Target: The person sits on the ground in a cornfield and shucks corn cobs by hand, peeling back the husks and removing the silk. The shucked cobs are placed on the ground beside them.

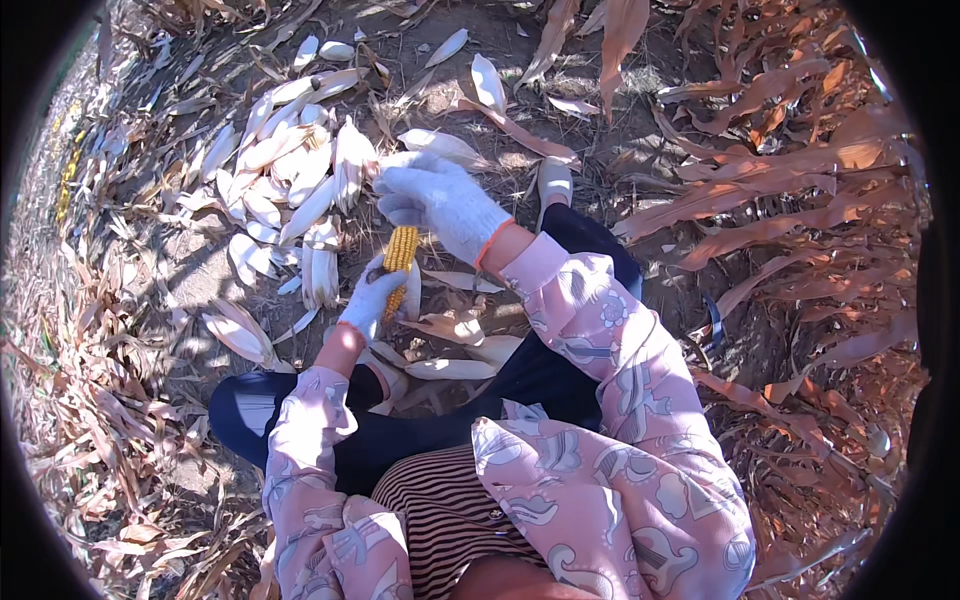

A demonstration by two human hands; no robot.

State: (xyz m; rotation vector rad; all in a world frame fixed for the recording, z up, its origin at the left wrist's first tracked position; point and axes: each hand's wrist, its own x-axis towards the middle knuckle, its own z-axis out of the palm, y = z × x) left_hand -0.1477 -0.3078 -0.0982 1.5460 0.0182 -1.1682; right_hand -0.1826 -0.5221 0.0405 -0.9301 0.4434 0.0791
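My left hand [373,300], in a white knit glove, grips a husked ear of yellow corn [401,251] around its lower half. The ear stands nearly upright in the picture, with rows of bare kernels showing. Just above its top end is my right hand [439,196], gloved too, with its fingers bent and pointing left. Its fingertips overlap a pale husk; whether they pinch any of it is unclear. Past those fingertips lies a heap of pale corn husks [289,161] on the soil. More loose husks [450,369] lie between my legs.
Dry brown corn stalks and leaves [787,210] crowd the right side. Dry leaf litter [97,405] covers the ground at left, with a row of yellow ears [71,176] far off. A dark curved object [713,321] lies on the soil right of my knee.
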